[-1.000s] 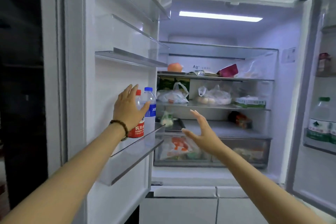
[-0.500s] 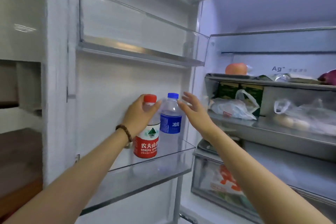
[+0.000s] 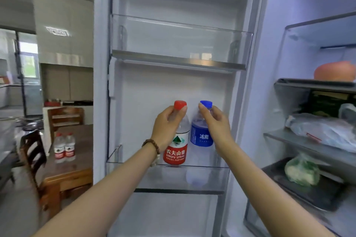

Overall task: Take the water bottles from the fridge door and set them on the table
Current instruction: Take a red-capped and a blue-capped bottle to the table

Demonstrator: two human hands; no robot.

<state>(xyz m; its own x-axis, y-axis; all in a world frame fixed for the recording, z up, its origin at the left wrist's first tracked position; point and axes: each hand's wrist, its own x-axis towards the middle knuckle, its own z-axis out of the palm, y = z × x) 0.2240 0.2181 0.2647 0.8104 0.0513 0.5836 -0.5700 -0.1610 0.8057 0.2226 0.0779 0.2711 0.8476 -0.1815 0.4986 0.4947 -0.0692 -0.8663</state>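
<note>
- Left hand [image 3: 167,127] clamped the red-capped water bottle [image 3: 176,140] at its neck, inside the fridge door shelf [image 3: 146,177].
- Right hand [image 3: 216,127] pinched the blue-capped water bottle [image 3: 200,136] beside it (likely for lifting both together).
- Left of the shelf, two bottles [image 3: 64,148] stood on the wooden table [image 3: 77,161].

Two bottles stand side by side in the lower door bin [image 3: 154,177], toward its right end: the left bottle [image 3: 178,144] touches the right bottle [image 3: 200,134]. The left hand [image 3: 166,131] grips the left one, the right hand [image 3: 216,123] the right. Left of the door, two more bottles [image 3: 64,148] stand together on the surface [image 3: 77,159], a chair [image 3: 31,152] in front of it.
</note>
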